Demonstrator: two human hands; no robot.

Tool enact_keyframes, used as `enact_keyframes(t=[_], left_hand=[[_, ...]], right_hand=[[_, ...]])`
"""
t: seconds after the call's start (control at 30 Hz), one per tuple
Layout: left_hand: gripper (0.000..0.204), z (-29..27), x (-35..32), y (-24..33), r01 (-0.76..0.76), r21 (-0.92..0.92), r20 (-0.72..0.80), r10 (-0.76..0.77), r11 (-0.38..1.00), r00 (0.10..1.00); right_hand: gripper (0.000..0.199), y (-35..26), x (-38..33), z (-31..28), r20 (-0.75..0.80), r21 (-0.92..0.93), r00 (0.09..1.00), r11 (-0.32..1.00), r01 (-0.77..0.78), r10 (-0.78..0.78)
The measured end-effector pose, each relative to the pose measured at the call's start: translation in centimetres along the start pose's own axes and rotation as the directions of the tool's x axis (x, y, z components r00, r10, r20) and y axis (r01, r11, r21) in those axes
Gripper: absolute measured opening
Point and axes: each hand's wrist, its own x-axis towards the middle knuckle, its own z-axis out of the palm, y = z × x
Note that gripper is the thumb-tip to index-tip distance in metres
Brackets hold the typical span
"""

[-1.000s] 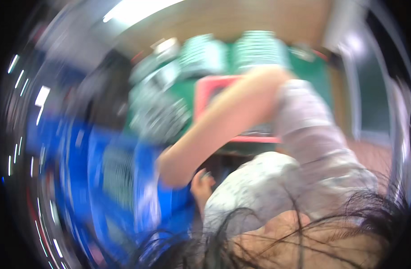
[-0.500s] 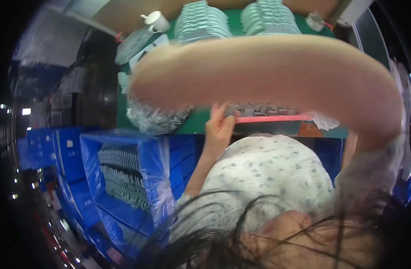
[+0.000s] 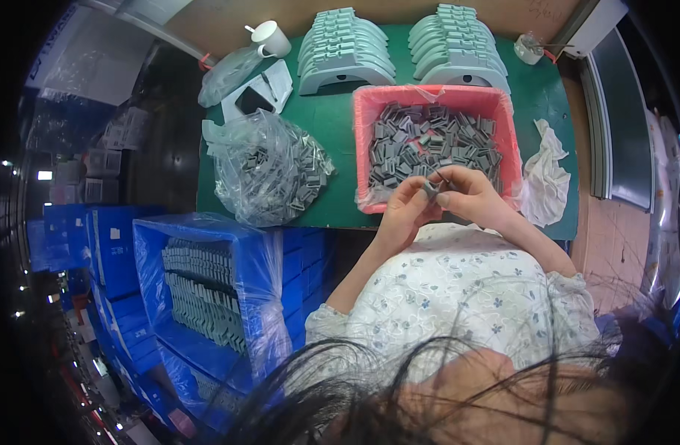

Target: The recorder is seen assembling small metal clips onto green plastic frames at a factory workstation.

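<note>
Over the near edge of a pink bin (image 3: pixel 510 137), both of my hands meet close together. My left hand (image 3: pixel 406 211) is closed, pinching a small grey plastic part (image 3: pixel 429 188) between thumb and fingers. Opposite it, my right hand (image 3: pixel 475 199) is closed round a thin dark tool (image 3: pixel 441 176), whose kind is too small to tell, with the thumb against the grey part. Many similar grey parts (image 3: pixel 406 144) lie heaped in the plastic-lined bin below. Left of the bin, a clear plastic bag (image 3: pixel 254 174) holds more of them.
Two stacks of pale green arched parts (image 3: pixel 347 55) (image 3: pixel 462 52) stand at the back of the green table (image 3: pixel 332 115). A white cup (image 3: pixel 271 38), a phone (image 3: pixel 252 101) and a white cloth (image 3: pixel 546 174) lie around. A blue crate (image 3: pixel 254 274) stands lower left.
My right arm, which stretched across to the left over the bag, has swung back to the right. My right hand now meets my left hand, which has shifted rightward over the bin's near edge.
</note>
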Motion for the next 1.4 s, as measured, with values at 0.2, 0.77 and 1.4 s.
enact_keyframes(t=[0.2, 0.77, 1.4], left_hand=[[0.025, 0.0, -0.6, -0.2, 0.082, -0.021, 0.176, -0.077, 0.996, 0.981], [0.028, 1.4, -1.8, -0.3, 0.336, -0.117, 0.292, -0.291, 0.934, 0.911], [0.032, 0.9, -1.8, -0.6, 0.311, 0.002, 0.189, -0.306, 0.950, 0.933]], right_hand=[[0.024, -0.6, -1.4, 0.3, 0.071, 0.152, 0.995, 0.984, -0.087, 0.077], [0.016, -0.5, -4.1, -0.6, 0.001, -0.177, 0.987, 0.971, -0.158, 0.161], [0.027, 0.3, -3.9, -0.6, 0.031, -0.316, 0.999, 0.949, -0.005, 0.015]])
